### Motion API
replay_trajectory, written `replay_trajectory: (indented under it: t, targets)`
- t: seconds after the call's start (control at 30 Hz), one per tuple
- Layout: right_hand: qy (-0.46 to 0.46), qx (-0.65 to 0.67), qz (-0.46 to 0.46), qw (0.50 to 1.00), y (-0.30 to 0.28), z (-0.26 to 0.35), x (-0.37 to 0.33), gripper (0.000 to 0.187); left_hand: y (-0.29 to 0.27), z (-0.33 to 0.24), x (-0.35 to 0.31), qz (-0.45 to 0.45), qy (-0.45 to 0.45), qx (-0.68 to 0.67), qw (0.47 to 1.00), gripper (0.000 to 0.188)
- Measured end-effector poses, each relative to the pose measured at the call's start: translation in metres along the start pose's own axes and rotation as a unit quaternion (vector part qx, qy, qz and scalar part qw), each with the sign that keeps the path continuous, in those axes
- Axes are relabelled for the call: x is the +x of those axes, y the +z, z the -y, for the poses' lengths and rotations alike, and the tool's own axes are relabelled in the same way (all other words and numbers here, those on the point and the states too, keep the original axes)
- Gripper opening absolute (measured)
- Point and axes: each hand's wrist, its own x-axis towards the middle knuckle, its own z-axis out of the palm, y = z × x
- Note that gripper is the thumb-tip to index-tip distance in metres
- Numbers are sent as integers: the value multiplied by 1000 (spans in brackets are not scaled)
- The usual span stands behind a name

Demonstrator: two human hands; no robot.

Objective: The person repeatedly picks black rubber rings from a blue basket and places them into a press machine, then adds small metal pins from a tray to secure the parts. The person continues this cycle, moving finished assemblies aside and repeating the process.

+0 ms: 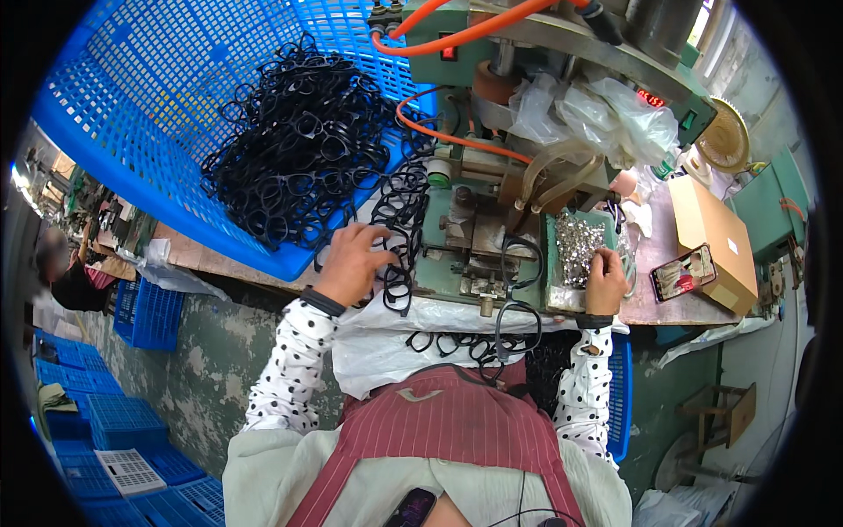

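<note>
My left hand (pixel 349 265) is at the end of a row of black eyeglass frames (pixel 406 206) beside the blue basket, its thumb and forefinger apart, fingertips by the frames. My right hand (pixel 607 283) is at the right edge of a tray of small shiny metal parts (pixel 575 246). Its fingers are pinched together, and what lies between them is too small to make out. Between my hands, a single black eyeglass frame (pixel 537 279) sits upright at the fixture of a green bench machine (pixel 448 274), apart from both hands.
A large blue basket (pixel 140 167) heaped with black frames stands at upper left. Orange hoses (pixel 465 35) cross above the machine. At right are a phone (pixel 683 274) and a cardboard box (pixel 716 241). More frames lie on white plastic (pixel 373 351) over my lap.
</note>
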Motion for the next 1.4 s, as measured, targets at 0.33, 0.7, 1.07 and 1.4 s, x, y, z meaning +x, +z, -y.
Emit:
replay_trajectory:
  t: [0.33, 0.7, 1.07, 1.4]
  targets:
    - [83, 115, 46, 989, 3, 13, 3, 7, 33, 37, 2, -72, -35, -170, 982, 22]
    - [79, 325, 191, 923, -28, 141, 13, 17, -2, -70, 59, -331, 43, -122, 935, 31]
    - [182, 420, 196, 867, -16, 175, 5, 46, 13, -125, 79, -227, 256, -235, 910, 42]
    - [191, 437, 183, 860, -11, 190, 8, 59, 3, -124, 74, -194, 344, -245, 885, 43]
